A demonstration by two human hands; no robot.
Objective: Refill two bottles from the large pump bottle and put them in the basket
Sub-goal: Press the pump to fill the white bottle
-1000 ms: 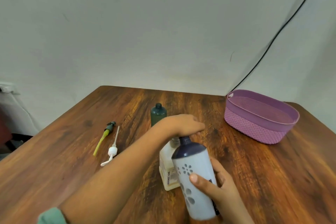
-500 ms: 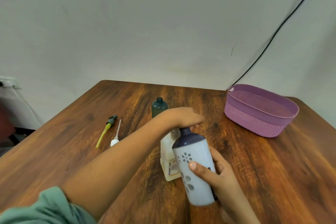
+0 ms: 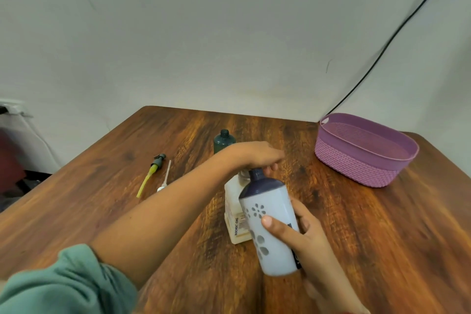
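Observation:
A cream large pump bottle [image 3: 235, 214] stands mid-table. My left hand [image 3: 254, 155] lies palm down over its pump head, which the hand hides. My right hand [image 3: 305, 237] grips a white bottle [image 3: 270, 227] with a dark top and grey flower print. It is tilted, with its open neck right under my left hand at the pump. A dark green bottle [image 3: 222, 142] without a pump stands upright just behind my left wrist. The purple basket [image 3: 356, 169] sits at the far right with nothing visible inside.
Two loose pump heads lie left of the bottles: one dark with a yellow tube [image 3: 152, 172], one white with a thin tube [image 3: 165, 178]. A black cable [image 3: 382, 51] runs down the wall to behind the basket. The table's left edge slants close by.
Both hands keep the same hold and place. The whole scene has slid up slightly in the view, and my left sleeve has come into sight.

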